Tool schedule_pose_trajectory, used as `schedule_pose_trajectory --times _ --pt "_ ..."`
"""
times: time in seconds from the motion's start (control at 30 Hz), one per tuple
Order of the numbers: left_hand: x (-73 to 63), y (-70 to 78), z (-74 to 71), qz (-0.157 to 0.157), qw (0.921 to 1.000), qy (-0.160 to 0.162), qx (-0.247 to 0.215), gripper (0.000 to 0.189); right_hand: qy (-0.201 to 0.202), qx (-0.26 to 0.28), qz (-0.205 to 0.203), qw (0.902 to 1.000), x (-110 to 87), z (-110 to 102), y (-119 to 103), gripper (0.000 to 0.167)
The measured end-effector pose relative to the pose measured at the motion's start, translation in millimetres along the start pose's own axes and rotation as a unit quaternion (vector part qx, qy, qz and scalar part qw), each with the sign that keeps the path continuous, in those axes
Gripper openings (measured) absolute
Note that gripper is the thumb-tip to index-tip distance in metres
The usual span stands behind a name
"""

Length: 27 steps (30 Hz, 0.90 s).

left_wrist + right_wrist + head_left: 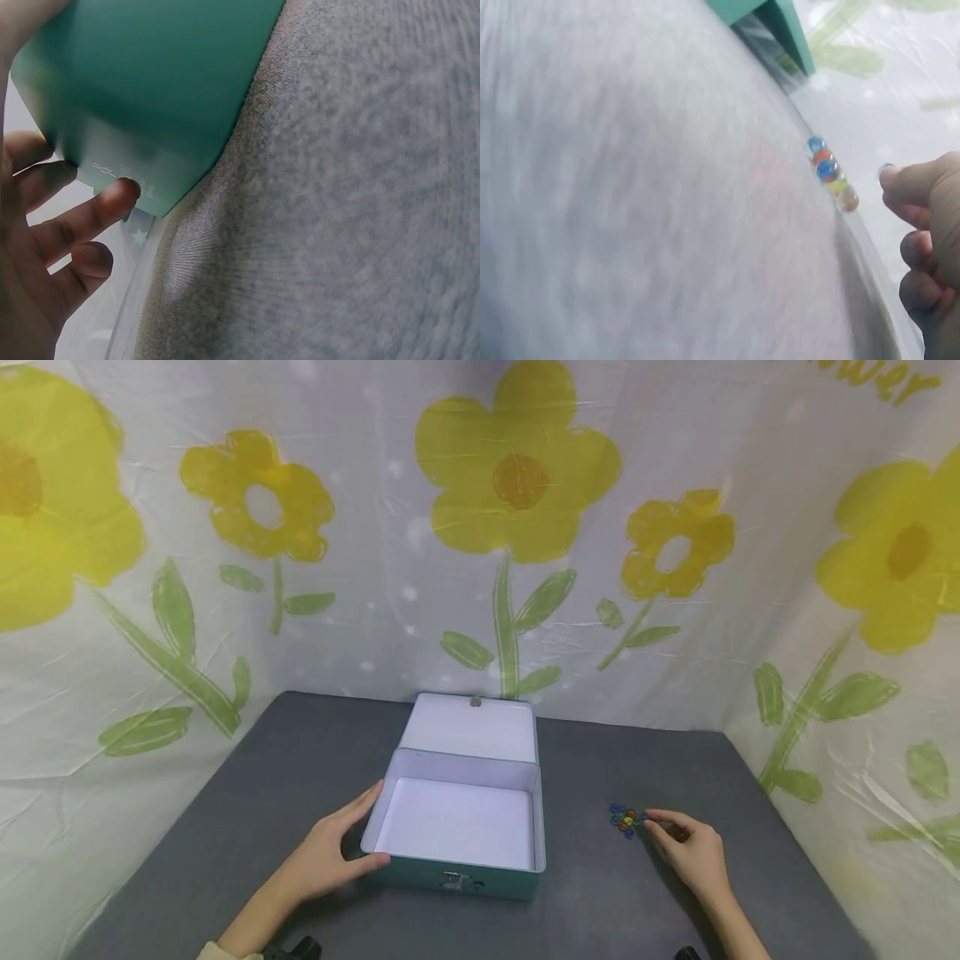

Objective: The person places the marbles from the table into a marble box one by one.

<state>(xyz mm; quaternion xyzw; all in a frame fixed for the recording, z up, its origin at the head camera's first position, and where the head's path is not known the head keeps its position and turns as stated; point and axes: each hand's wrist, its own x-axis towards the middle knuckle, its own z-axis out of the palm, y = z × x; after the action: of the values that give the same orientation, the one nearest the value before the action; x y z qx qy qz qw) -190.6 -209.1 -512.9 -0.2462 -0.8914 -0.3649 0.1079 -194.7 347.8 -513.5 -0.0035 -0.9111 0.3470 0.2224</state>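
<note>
A smooth, faintly creased sheet backdrop [367, 627] forms the pale walls, printed with rounded yellow flowers and green leaves. In front of it spreads the dark grey bench [592, 902], whose covering shows a fine, fibrous grain in the wrist views.

On the bench, near its middle, sits a rectangular box [420, 875] with green outer walls of a soft sheen, rounded corners and a thin raised rim. Its inside is smooth and pale, and the flat lid [468, 727], pale on its inner face, is tipped back behind it.

The left hand [326, 852] touches the box at its near left corner, fingers spread along the side and the thumb reaching to the front edge. The right hand [693, 856], well to the right of the box, pinches a small, glassy marble [883, 168] between thumb and forefinger; its other fingers are curled.

A shiny clasp [453, 881] is fixed to the front wall of the box. Just beside the right fingertips, the round, glossy marbles [625, 821] lie bunched on the bench, blue, orange-red and yellow-green, some see-through.
</note>
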Motion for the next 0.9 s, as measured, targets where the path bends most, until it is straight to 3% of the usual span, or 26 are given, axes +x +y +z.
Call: schedule_pose_trajectory --times 0.37,0.73,0.9 --pt "-0.4 -1.9 -0.3 0.000 1.0000 -0.003 -0.005 0.100 -0.014 0.038 0.019 0.9990 10.1 2 -10 0.019" --pt "-0.8 -0.2 -1.4 -0.003 0.9999 -0.002 -0.011 0.099 -0.003 0.059 -0.039 0.9975 25.9 1 -42 0.016" --pt "-0.1 0.3 -1.4 -0.003 0.9999 -0.002 -0.011 0.099 -0.006 0.080 -0.044 0.9958 30.7 8 -51 0.015"
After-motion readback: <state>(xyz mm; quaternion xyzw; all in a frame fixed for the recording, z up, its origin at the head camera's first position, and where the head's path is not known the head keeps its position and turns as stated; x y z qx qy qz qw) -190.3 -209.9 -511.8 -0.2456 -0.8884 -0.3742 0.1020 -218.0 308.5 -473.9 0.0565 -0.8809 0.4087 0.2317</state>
